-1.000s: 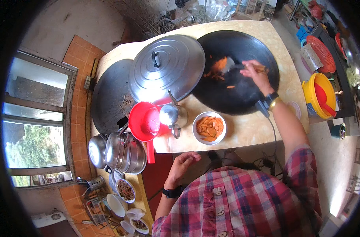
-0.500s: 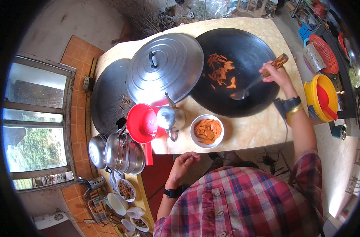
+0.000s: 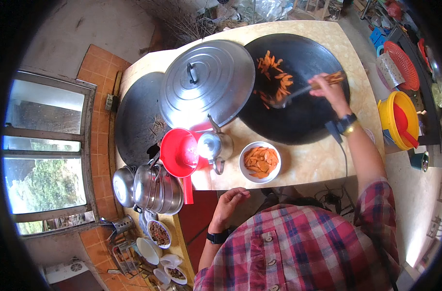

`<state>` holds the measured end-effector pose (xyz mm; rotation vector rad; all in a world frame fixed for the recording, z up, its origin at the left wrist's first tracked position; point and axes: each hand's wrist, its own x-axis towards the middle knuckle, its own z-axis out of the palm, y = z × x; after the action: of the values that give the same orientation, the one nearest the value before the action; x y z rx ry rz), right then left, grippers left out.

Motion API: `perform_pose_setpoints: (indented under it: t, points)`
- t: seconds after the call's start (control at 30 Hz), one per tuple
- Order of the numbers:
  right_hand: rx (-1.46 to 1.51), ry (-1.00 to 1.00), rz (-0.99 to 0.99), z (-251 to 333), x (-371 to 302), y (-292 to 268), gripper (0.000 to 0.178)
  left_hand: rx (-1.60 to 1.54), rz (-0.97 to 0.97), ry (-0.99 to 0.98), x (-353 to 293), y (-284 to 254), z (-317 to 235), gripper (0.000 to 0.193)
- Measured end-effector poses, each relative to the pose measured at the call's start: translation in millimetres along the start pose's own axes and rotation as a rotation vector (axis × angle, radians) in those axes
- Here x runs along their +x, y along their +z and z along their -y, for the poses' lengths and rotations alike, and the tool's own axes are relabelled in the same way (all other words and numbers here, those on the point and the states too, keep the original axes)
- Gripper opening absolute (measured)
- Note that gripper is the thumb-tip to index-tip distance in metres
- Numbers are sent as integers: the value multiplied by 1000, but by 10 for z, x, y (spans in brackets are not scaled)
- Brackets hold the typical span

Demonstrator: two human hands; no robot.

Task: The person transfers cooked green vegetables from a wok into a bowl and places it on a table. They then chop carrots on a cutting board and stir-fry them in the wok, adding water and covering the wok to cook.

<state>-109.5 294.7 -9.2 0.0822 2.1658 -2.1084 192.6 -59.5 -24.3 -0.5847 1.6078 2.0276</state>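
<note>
My right hand [image 3: 330, 93] grips the wooden handle of a metal spatula [image 3: 297, 94] above the big black wok [image 3: 303, 127]. The spatula's blade rests low in the wok, touching or close beside orange carrot slices [image 3: 283, 87], which lie scattered over its left side. My left hand [image 3: 226, 208] hangs in front of the counter's near edge, fingers curled in, with nothing visible in them. Just beyond it on the counter stands a white bowl [image 3: 278, 170] filled with more carrot slices [image 3: 260, 162].
Left of the wok lie a large metal lid [image 3: 209, 80], a metal kettle [image 3: 220, 145] and a red dipper [image 3: 177, 154]. Stacked metal pots [image 3: 155, 189] and a second wok [image 3: 134, 116] are farther left. A yellow bucket [image 3: 388, 121] stands to the right.
The spatula has moved left and away from me across the wok, and the carrot slices have spread farther toward the far side. My left hand has barely moved.
</note>
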Motion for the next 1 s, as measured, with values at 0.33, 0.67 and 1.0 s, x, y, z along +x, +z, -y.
perform_pose_setpoints:
  t: [0.33,0.67,1.0]
  points:
    - [344,-110,-60,-528,-43,535,25,33,35,-38,127,-20,-26,21]
    - [-136,-11,78,24,41,-218,19,12,-26,-62,150,-99,76,21]
    - [-63,0,105,-210,102,-93,20,37,36,-54,308,-36,-8,19]
